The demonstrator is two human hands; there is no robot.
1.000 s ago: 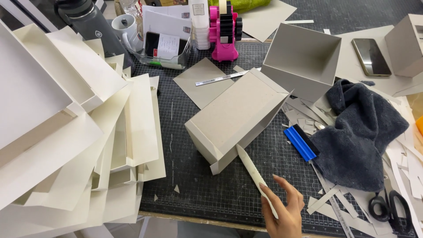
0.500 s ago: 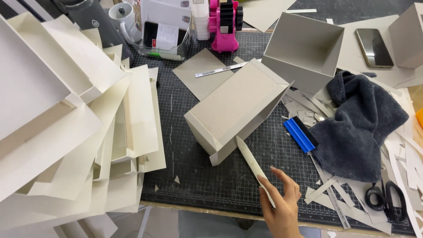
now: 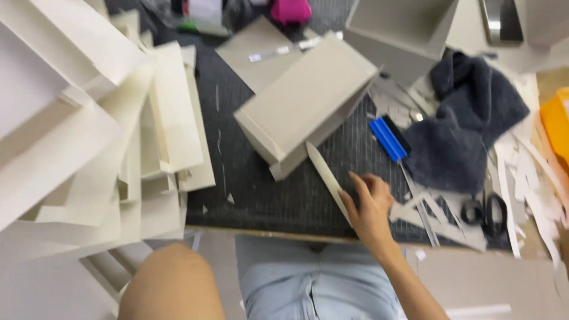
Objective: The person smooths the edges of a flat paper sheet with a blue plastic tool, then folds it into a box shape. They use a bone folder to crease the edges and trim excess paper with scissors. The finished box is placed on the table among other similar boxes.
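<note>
My right hand (image 3: 370, 204) rests at the front edge of the dark cutting mat (image 3: 261, 189), fingers curled over the near end of a long cream bone folder (image 3: 320, 166). The folder's tip points at the corner of a closed grey cardboard box (image 3: 305, 101) lying at an angle mid-mat. My left hand is out of view; a bare limb (image 3: 172, 278) shows at the bottom left, and I cannot tell which. The picture is motion-blurred.
Stacked white box shells (image 3: 118, 148) fill the left. A blue scraper (image 3: 388, 139), dark cloth (image 3: 468, 130), scissors (image 3: 486, 213) and paper offcuts lie to the right. An open grey box (image 3: 403, 29) and a grey board with a metal tool (image 3: 284, 50) sit behind.
The view has tipped down and closer, bringing my lap into view. My right hand has stayed on the bone folder near the mat's front edge; the grey box has not moved.
</note>
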